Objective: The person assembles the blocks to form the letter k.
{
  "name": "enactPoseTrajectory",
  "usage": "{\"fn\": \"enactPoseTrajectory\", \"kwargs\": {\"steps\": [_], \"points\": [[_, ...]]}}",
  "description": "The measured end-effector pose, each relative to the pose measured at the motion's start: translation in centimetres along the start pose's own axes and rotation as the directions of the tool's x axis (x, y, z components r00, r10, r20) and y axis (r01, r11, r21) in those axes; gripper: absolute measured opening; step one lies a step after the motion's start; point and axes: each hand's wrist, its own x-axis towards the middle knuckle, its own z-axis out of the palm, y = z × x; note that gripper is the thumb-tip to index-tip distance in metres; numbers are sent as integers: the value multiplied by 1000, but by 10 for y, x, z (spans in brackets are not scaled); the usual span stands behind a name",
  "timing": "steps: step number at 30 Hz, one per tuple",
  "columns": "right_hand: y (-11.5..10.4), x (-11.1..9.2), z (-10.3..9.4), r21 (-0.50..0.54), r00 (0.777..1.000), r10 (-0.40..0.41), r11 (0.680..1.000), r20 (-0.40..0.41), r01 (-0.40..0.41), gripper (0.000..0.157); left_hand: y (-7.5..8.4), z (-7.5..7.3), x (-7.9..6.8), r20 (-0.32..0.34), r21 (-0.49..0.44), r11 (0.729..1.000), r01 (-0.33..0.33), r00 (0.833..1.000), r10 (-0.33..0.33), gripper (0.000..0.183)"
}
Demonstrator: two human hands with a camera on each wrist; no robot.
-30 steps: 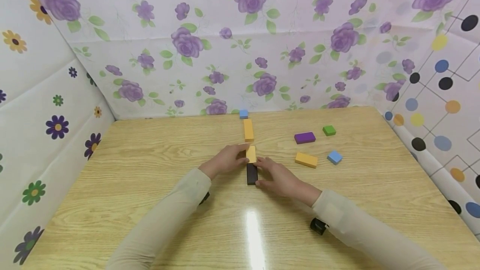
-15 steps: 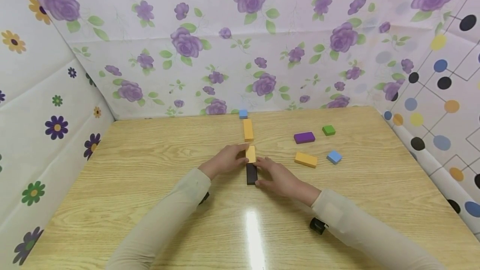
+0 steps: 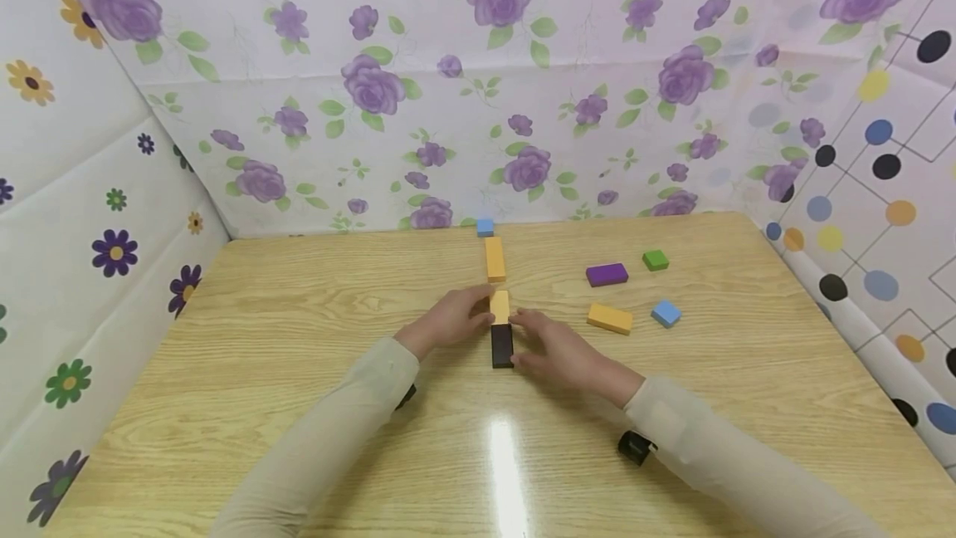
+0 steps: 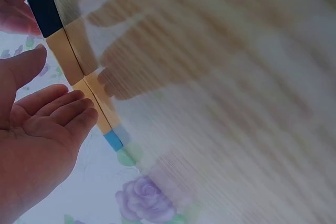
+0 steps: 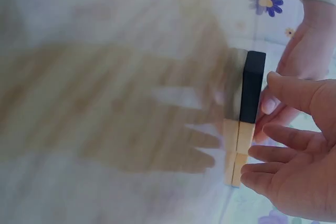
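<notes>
A row of blocks runs away from me: a black block (image 3: 502,347) nearest, then a pale orange block (image 3: 499,307), an orange block (image 3: 495,260) and a blue block (image 3: 485,227). My left hand (image 3: 451,318) lies along the left of the pale orange block, thumb and fingers spread; in the left wrist view its fingers (image 4: 79,111) are relaxed beside the orange blocks. On the other side, my right hand (image 3: 562,351) has its fingertips by the pale orange block and its thumb by the black one. The right wrist view shows those fingers (image 5: 283,153) loosely extended, with a gap at the thumb.
Off to the right lie a purple block (image 3: 607,275), a green block (image 3: 656,260), another orange block (image 3: 610,318) and another blue block (image 3: 666,313). Flowered cloth (image 3: 373,148) hangs at the back of the wooden table (image 3: 299,297).
My right hand has shifted slightly right, its thumb easing away from the black block. My left fingers have drawn back a little from the pale orange block. The blocks look unmoved.
</notes>
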Motion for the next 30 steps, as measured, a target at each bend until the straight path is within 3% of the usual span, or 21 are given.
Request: {"fn": "enactPoseTrajectory", "kwargs": {"steps": [11,21,30], "points": [[6,6,-9,-5,998,-10,1000,-59,10,58,5,0,-7,-26,5,999,-46,999,46,56],[5,7,-6,46,1000,20,999,-6,-20,64,8,0,-9,-15,-14,998,-60,998,60,57],[5,6,-2,9,1000,14,1000,16,-14,67,7,1,-8,-16,-2,998,-70,997,70,53]]}}
